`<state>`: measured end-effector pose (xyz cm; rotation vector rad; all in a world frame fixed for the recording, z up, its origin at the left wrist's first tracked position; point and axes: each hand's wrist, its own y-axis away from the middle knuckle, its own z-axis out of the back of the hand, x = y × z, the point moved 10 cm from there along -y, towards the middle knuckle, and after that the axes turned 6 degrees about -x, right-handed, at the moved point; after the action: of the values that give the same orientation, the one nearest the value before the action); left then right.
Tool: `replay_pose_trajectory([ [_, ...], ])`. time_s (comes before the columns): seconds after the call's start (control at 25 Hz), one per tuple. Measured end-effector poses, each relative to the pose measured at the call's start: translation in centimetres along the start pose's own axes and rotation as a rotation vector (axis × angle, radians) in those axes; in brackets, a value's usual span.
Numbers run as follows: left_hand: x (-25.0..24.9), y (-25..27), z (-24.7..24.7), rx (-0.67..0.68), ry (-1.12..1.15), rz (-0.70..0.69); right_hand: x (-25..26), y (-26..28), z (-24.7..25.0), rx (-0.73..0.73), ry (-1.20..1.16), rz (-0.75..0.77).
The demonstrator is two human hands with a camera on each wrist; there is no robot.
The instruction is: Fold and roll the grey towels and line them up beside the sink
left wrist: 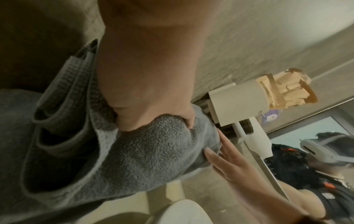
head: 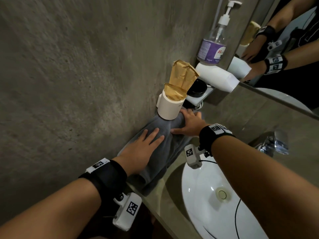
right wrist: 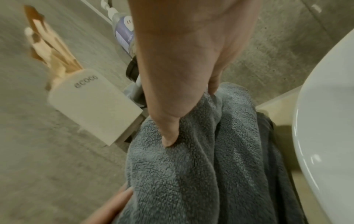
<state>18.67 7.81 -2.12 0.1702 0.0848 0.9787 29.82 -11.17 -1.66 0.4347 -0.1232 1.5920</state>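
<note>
The grey towel [head: 165, 145] lay on the narrow strip of table [head: 174, 171] between the concrete wall [head: 69, 83] and the white sink [head: 207, 195], its long axis running away from the person, roughly parallel to the wall. Its far end sat under a white wall-mounted holder [head: 168, 106] and its near end hung at the table's front edge, where the left wrist view showed 2 or 3 folded layers.

The left hand [head: 140, 151] lay flat on the near-middle of the towel, fingers straight and spread, pressing down without gripping. The right hand [head: 187, 124] rested at the far end, fingers extended over the towel's edge and the thumb pressing into the pile (the right wrist view showed the thumb tip dimpling the cloth); it did not appear to pinch anything.

The right hand was nearer the far end, so a roll, in my judgement, would most likely start there and travel along the long axis toward the left hand, which could pin the rest flat. The holder overhead left little room at that end.

Readable writing: the holder, stuffed with brown paper packets [head: 183, 76], carried the word "ecoco" in the right wrist view. The pump bottle [head: 214, 40] had a purple label whose text was too small to read.
</note>
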Motion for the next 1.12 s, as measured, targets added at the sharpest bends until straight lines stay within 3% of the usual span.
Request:
replay_pose_trajectory([
  [0.28,1.3,-0.3,0.2,0.072,0.217,0.014,0.1,2.8,0.3,-0.072,-0.174,0.072],
  [0.44,1.4,0.5,0.9,-0.038,-0.005,-0.077,0.8,6.4,1.1,-0.158,-0.115,0.202],
  [0.52,2.0,1.7,1.1,-0.098,-0.101,-0.056,2.3,7.8,0.3,-0.175,-0.045,0.303],
  [0.72,0.8,4.6,-1.3,-0.165,-0.135,-0.019,3.3,6.6,-2.5,-0.002,0.076,0.276],
  [0.92,1.7,4.8,-4.0,-0.008,-0.207,-0.063,1.9,5.0,-4.9,0.116,0.144,0.268],
  [1.04,1.9,4.5,-3.2,0.042,0.004,-0.02,1.5,4.4,-4.6,0.159,0.085,0.224],
  [1.12,1.4,4.2,-1.8,-0.006,0.173,0.006,1.7,4.5,-3.9,0.146,0.098,0.213],
])
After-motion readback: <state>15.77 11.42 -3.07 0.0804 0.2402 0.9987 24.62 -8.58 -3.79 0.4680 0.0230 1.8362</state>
